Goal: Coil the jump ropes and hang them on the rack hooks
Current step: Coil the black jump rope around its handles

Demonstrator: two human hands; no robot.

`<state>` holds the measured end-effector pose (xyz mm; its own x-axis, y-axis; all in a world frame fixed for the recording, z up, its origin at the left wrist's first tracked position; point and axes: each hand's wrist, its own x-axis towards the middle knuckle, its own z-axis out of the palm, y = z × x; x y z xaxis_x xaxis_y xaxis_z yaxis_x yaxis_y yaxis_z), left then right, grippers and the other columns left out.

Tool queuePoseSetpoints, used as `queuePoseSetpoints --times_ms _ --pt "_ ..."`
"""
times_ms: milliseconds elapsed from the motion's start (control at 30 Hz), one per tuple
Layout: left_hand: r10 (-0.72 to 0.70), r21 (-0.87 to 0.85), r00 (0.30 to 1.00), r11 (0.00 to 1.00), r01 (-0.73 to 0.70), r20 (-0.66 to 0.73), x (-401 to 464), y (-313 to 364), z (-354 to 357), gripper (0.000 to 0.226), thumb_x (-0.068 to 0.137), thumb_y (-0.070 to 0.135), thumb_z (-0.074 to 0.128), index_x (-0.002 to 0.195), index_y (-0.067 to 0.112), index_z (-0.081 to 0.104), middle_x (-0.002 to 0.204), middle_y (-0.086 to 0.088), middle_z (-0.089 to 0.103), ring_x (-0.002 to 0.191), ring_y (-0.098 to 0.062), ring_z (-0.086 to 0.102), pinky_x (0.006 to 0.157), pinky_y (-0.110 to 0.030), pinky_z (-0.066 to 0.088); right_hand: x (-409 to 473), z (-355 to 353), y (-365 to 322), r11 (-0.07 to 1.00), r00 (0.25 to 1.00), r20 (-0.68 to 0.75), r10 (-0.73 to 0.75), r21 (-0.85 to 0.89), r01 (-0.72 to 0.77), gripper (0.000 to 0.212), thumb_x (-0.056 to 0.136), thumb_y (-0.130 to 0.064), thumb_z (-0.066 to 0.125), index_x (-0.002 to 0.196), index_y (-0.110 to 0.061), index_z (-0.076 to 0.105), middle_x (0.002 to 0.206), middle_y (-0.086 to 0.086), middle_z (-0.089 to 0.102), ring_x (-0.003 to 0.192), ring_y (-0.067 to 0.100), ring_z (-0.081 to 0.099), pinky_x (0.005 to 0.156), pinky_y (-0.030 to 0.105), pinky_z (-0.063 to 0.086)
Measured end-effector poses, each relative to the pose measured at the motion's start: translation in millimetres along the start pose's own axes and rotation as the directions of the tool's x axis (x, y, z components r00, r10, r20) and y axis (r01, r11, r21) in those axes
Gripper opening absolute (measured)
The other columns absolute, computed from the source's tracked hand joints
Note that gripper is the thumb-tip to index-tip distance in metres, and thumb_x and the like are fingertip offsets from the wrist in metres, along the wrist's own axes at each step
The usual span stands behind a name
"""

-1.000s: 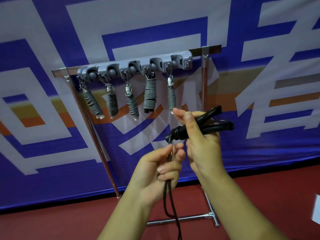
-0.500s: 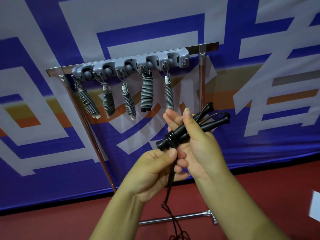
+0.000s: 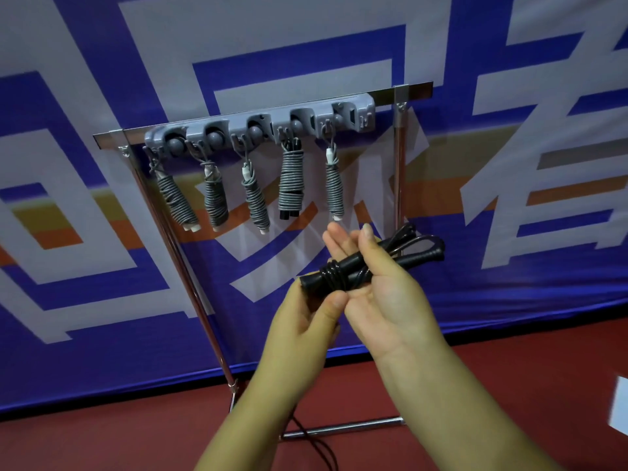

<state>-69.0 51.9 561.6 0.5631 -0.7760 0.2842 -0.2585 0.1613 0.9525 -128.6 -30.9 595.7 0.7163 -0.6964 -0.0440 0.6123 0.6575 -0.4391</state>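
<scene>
Black jump rope (image 3: 343,271), handles paired, long axis rising rightward, below the rack's (image 3: 261,125) rightmost hook. Right hand (image 3: 384,287) clasps handles, thumb over, fingers extended behind. Left hand (image 3: 306,321) pinches cord at wrapped end, nearer the loose tail.

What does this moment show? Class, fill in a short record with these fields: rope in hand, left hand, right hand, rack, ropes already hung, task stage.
rope in hand: black jump rope, both handles held together, a few turns of cord wound round them
left hand: left hand grips the cord at the handles' near end
right hand: right hand holds the handles, thumb across them
rack: grey hook strip on a metal frame
ropes already hung: five grey coiled ropes
task stage: coiling under way; loose cord hangs to the floor
</scene>
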Motion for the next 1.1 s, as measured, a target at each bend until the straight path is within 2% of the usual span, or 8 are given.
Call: queuePoseSetpoints --times_ms 100,233,367,533,667,767,867,1100 --pt "0.062 0.193 0.998 0.98 -0.055 -0.029 0 1 0 0.015 0.09 0.028 0.056 0.104 0.025 0.054 0.082 0.027 0.066 0.073 0.008 0.06 0.065 -0.01 0.043 1 -3 1 0.997 0.999 -0.026 0.041 0.064 -0.039 0.016 0.097 -0.022 0.049 0.096 -0.008 0.058 0.106 0.012 0.071 0.105 0.017 0.065 0.081 0.037 0.051" --pt "0.063 0.381 0.998 0.923 -0.049 -0.026 2 4 -5 0.011 0.093 0.023 0.056 0.092 0.03 0.049 0.072 0.009 0.065 0.066 0.004 0.058 0.059 -0.012 0.044 0 -7 3 0.996 0.997 -0.038 0.064 0.062 -0.062 0.018 0.097 -0.024 0.048 0.098 -0.009 0.059 0.11 0.011 0.07 0.107 0.017 0.062 0.085 0.039 0.048" --pt "-0.004 0.385 1.0 0.923 0.007 -0.008 6 10 -9 0.006 0.092 0.028 0.057 0.095 0.028 0.051 0.069 0.009 0.065 0.06 0.005 0.058 0.056 -0.011 0.042 0 -13 11 0.998 0.998 -0.068 0.0 -0.057 -0.004 0.021 0.09 -0.028 0.056 0.089 -0.008 0.062 0.103 0.008 0.073 0.096 0.015 0.067 0.092 0.041 0.049" --pt "-0.122 0.214 0.992 0.97 0.111 0.04 7 12 -13 0.016 0.094 0.029 0.053 0.108 0.021 0.056 0.064 0.005 0.063 0.05 -0.004 0.049 0.054 -0.022 0.042 -3 -20 17 0.912 0.96 -0.166 -0.228 -0.381 0.151 0.019 0.076 -0.032 0.068 0.074 -0.014 0.063 0.064 -0.002 0.064 0.068 0.014 0.06 0.065 0.028 0.045" --pt "-0.115 0.064 0.993 0.992 0.113 0.02 5 10 -11 0.017 0.095 0.022 0.052 0.11 0.016 0.058 0.077 -0.001 0.068 0.049 -0.008 0.045 0.048 -0.021 0.039 -6 -18 18 0.881 0.946 -0.147 -0.29 -0.426 0.204 0.02 0.083 -0.026 0.068 0.081 -0.007 0.064 0.064 0.002 0.066 0.065 0.018 0.065 0.053 0.028 0.048" --pt "-0.063 0.029 0.996 0.997 0.065 -0.069 2 10 -6 0.013 0.092 0.019 0.057 0.104 0.017 0.06 0.08 -0.006 0.069 0.05 -0.006 0.047 0.049 -0.019 0.04 -9 -15 18 0.907 0.94 -0.207 -0.27 -0.383 0.176 0.024 0.082 -0.027 0.069 0.075 -0.005 0.062 0.056 0.002 0.06 0.044 0.01 0.053 0.039 0.018 0.039" --pt "0.017 0.012 0.993 1.0 -0.016 -0.118 2 13 -4 0.013 0.087 0.015 0.063 0.098 0.022 0.062 0.078 0.005 0.069 0.062 0.001 0.058 0.059 -0.012 0.044 -10 -13 15 0.929 0.948 -0.244 -0.206 -0.352 0.112 0.028 0.083 -0.03 0.068 0.071 -0.006 0.061 0.054 0.002 0.054 0.035 0.004 0.036 0.034 0.015 0.026" --pt "-0.028 -0.239 0.995 0.97 0.05 0.095 4 13 -24 0.03 0.069 0.004 0.067 0.096 0.017 0.073 0.075 -0.002 0.061 0.067 -0.011 0.062 0.063 -0.019 0.05 -15 -2 -7 0.978 0.983 -0.183 -0.017 -0.207 -0.022 0.027 0.088 -0.024 0.062 0.066 -0.009 0.058 0.053 0.002 0.052 0.027 0.003 0.029 0.027 0.014 0.017"
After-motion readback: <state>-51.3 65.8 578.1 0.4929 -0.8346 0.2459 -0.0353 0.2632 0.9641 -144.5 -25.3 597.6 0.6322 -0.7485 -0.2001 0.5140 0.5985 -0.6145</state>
